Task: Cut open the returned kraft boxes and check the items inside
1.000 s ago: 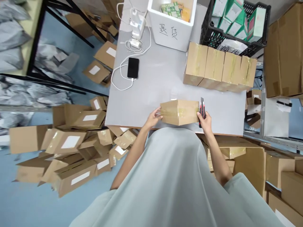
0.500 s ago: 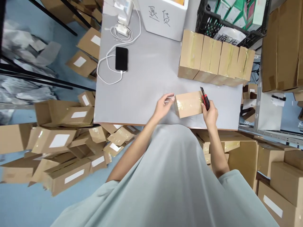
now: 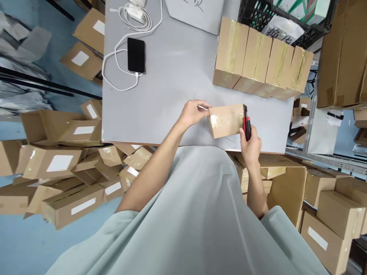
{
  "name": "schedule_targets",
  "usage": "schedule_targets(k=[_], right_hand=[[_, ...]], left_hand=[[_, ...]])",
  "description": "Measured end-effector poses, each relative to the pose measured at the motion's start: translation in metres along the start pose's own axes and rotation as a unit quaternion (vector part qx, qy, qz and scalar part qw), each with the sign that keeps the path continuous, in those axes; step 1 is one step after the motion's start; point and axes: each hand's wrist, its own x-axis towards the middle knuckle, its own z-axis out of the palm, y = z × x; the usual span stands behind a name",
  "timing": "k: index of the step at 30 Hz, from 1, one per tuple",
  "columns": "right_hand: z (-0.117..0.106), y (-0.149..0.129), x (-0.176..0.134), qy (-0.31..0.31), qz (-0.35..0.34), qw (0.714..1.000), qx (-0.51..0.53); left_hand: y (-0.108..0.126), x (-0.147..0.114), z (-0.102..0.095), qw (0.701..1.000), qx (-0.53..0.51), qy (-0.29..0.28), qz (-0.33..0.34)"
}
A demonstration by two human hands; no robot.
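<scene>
A small taped cardboard box (image 3: 226, 121) lies near the front edge of the grey table. At its far left corner, my left hand (image 3: 192, 114) has thumb and fingertips against the cardboard. My right hand (image 3: 250, 145) is closed round a red and black utility knife (image 3: 246, 128). The knife's dark blade points away from me and lies along the right end of the box. My right thumb is close to the box's near right corner.
Several taped cartons (image 3: 259, 61) stand in a row behind the box. Behind them are a black crate (image 3: 255, 17) and a white bin (image 3: 197, 13). A phone (image 3: 136, 55) with a white cable (image 3: 110, 57) lies on the left. Cardboard boxes (image 3: 60, 162) crowd the floor.
My right hand has brought the knife slightly left, and its blade now stands more upright along the box's right end. My left fingers have come onto the box's corner. The view has shifted.
</scene>
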Motion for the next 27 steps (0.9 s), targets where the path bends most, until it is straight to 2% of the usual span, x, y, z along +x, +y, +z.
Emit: schedule_targets(k=[3,6,13,21,27], right_hand=[[0.008,-0.016,-0.022,-0.104,-0.021,0.993,0.048],[0.021,-0.031,-0.032,-0.142,-0.045,0.988,0.038],[0.033,-0.052,-0.035,-0.144,-0.045,0.988,-0.025],[0.038,-0.065,-0.03,-0.15,-0.044,0.985,-0.067],[0.039,-0.079,-0.036,-0.15,-0.037,0.979,-0.135]], left_hand=[[0.004,0.0,-0.002,1.0,-0.016,-0.01,-0.011],[0.008,0.0,-0.002,1.0,-0.008,-0.015,-0.018],[0.007,0.004,-0.005,0.999,-0.015,-0.035,-0.002],[0.002,0.006,-0.009,0.998,-0.039,-0.041,-0.027],[0.001,0.006,-0.008,0.997,-0.057,-0.048,-0.038]])
